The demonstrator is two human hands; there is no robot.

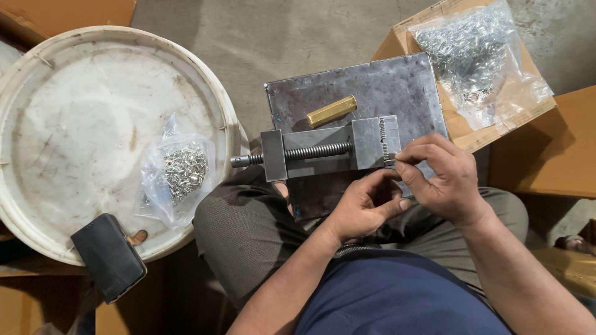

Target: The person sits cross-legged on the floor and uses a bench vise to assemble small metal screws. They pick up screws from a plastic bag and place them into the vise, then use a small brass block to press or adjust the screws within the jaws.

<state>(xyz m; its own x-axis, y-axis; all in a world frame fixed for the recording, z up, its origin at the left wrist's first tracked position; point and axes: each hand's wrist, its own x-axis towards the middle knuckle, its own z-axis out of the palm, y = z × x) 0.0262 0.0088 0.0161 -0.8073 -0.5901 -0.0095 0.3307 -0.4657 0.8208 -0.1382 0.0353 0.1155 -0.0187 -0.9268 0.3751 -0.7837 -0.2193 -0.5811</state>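
Note:
A small steel vise (329, 149) with a threaded screw lies on a dark metal plate (379, 87) resting on my lap. My right hand (444, 180) pinches a small metal piece at the vise's jaw end. Just below the vise, my left hand (363, 208) is curled, its fingertips close to the right hand; I cannot tell if it holds anything. A brass-coloured bar (332, 110) lies on the plate behind the vise.
A big white round lid (74, 93) at the left carries a plastic bag of small metal parts (180, 170) and a black phone case (108, 257). Another bag of metal parts (475, 53) lies on a cardboard box (459, 133) at the upper right. More cardboard (546, 149) stands at right.

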